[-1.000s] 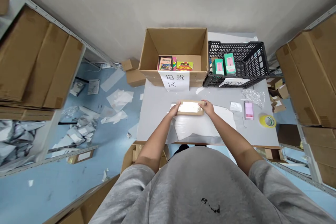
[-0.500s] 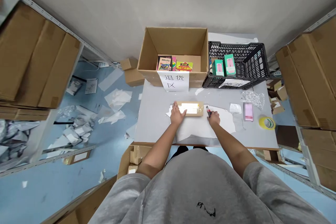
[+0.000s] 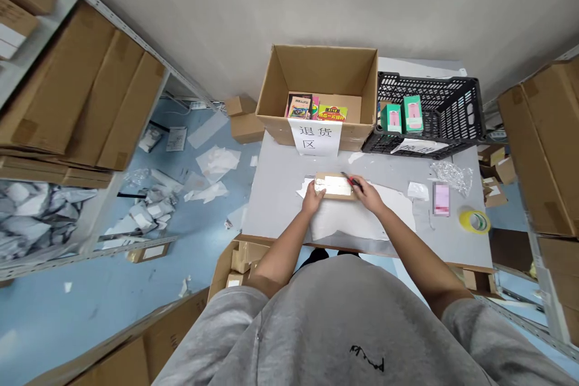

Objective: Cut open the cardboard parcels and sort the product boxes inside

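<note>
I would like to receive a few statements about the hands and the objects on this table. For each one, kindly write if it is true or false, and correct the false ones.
1. The left hand grips the small cardboard box, and the right hand holds a red-and-black cutter. True.
2. A large open carton, a black crate and a yellow tape roll are on the table. True.
3. The black crate stands to the left of the large open carton. False: it stands to the right.
4. Two green boxes are in the black crate. True.
5. The yellow tape roll is inside the black crate. False: it lies near the table's right edge.
</note>
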Action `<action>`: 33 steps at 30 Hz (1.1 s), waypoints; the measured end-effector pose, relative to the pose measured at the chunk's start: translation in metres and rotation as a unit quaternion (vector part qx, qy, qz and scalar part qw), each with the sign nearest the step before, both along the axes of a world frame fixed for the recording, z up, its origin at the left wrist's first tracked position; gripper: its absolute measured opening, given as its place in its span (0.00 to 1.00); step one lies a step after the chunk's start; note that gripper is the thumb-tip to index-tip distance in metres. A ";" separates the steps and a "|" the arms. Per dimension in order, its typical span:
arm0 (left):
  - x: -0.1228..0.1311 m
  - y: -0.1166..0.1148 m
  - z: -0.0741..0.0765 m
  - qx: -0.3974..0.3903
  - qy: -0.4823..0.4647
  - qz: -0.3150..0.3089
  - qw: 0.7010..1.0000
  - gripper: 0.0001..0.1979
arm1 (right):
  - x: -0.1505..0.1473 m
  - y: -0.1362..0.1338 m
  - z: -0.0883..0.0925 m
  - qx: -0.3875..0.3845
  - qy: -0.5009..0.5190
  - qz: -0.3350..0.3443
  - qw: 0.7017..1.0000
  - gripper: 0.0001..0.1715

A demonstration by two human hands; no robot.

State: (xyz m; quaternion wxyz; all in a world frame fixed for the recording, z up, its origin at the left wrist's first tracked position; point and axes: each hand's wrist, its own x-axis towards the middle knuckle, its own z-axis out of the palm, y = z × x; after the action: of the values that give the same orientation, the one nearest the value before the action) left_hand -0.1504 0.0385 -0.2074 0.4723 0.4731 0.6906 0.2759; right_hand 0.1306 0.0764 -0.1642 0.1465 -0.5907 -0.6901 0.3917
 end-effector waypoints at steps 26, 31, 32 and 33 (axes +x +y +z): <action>-0.007 0.013 0.020 -0.113 0.063 -0.065 0.989 0.27 | -0.074 0.027 0.037 -0.010 -0.278 0.236 0.931 0.33; -0.008 0.015 0.018 -0.115 0.066 -0.068 0.989 0.28 | -0.041 0.022 0.040 -0.022 -0.287 0.192 0.938 0.32; -0.009 0.015 0.018 -0.114 0.068 -0.068 0.989 0.28 | -0.032 0.021 0.041 -0.025 -0.292 0.185 0.938 0.31; -0.009 0.015 0.017 -0.113 0.070 -0.067 0.989 0.28 | -0.022 0.019 0.043 -0.027 -0.299 0.178 0.937 0.30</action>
State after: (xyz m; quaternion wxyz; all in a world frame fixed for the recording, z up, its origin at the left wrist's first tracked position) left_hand -0.1592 0.0539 -0.1902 0.4905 0.4800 0.7156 0.1300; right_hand 0.1082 0.0957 -0.1212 -0.1548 -0.5521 -0.7847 0.2354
